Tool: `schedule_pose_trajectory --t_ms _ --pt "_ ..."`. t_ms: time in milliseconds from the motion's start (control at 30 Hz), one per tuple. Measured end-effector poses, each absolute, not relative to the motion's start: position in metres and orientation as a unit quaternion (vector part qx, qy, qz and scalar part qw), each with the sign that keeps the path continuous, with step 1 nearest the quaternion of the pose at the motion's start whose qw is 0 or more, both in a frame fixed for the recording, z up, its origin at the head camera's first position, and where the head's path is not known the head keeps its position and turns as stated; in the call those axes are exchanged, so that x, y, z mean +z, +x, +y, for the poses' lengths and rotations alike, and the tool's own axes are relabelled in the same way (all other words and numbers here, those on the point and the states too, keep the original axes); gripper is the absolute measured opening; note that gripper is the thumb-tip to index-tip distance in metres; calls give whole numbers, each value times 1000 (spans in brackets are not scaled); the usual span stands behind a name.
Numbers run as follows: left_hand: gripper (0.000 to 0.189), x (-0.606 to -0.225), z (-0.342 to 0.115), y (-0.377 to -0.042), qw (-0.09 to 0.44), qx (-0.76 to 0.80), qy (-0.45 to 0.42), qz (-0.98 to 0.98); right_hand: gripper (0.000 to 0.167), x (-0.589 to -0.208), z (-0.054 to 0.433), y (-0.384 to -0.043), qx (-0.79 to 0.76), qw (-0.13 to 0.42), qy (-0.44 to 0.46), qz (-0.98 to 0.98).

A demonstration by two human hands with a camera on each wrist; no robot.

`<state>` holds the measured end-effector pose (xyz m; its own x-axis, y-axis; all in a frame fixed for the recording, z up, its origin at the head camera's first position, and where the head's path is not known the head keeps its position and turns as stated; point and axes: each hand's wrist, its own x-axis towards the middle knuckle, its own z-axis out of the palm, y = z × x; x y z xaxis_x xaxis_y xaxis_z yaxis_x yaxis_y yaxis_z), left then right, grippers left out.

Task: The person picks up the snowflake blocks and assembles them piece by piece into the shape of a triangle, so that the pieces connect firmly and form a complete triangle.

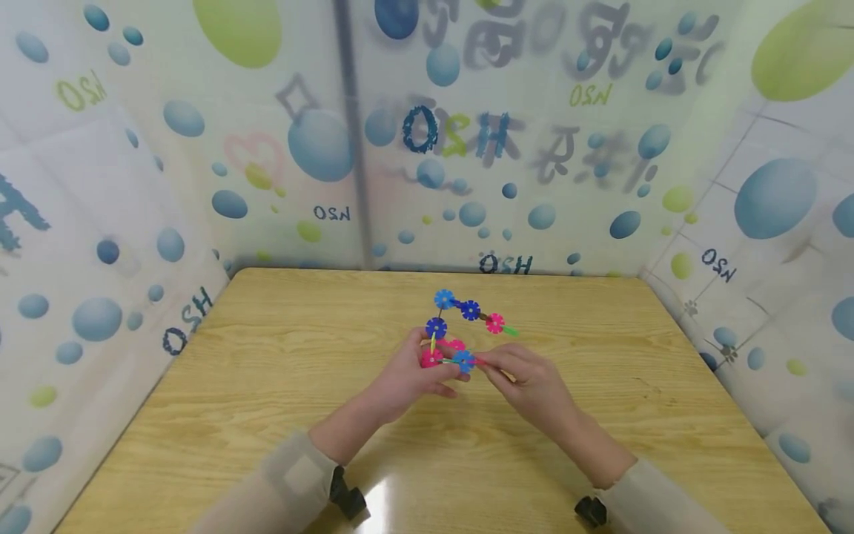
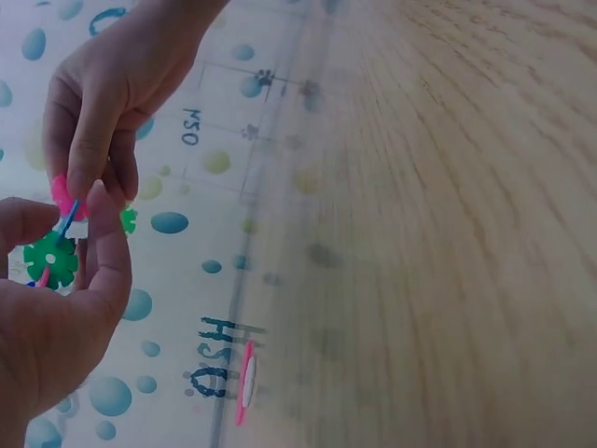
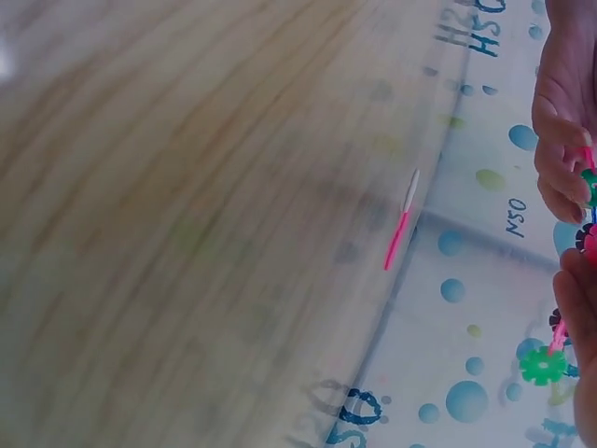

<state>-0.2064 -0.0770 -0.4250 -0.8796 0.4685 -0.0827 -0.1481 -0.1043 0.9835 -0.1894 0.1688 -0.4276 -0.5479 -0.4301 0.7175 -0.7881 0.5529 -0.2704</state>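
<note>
A chain of linked snowflake discs in blue, pink and green is held up over the table in the head view, curving round in an open loop. My left hand [image 1: 403, 382] grips its near left part, around a pink disc [image 1: 431, 358]. Between finger and thumb, my right hand [image 1: 534, 382] pinches the chain's near right end, beside a light blue disc [image 1: 464, 362]. The far end, with a dark blue disc [image 1: 470, 310] and a pink-and-green tip, hangs free. In the left wrist view, a green disc [image 2: 50, 259] shows between the left fingers.
The wooden table [image 1: 267, 319] spreads around both hands. Behind and beside it stand patterned curtains [image 1: 320, 148] with bubbles and lettering. A thin pink-and-white strip [image 2: 246, 383] appears in both wrist views.
</note>
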Motion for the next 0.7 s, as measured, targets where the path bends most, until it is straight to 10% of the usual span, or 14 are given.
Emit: schedule_pose_trajectory --t_ms 700 --pt "55 -426 -75 -205 182 743 120 632 33 -427 159 -192 306 335 379 -806"
